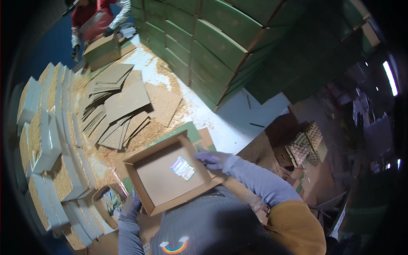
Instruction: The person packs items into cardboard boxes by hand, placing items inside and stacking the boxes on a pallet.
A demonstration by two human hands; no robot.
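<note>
At the far left, white trays of grain (46, 140) stood stacked on edge, with loose cardboard sheets (117, 108) fanned beside them. Your left hand (129, 208) gripped the near-left corner of the shallow cardboard box (161, 180), fingers closed on its rim. Your right hand (212, 159) held the box's right wall, closed on it. Green cartons (212, 38) were stacked beyond.

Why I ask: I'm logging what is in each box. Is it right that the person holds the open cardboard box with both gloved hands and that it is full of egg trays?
Not quite. The head view shows the open cardboard box held by the left hand and right hand, both gloved, but it holds only a small printed card. The egg trays sit off to the right.
</note>
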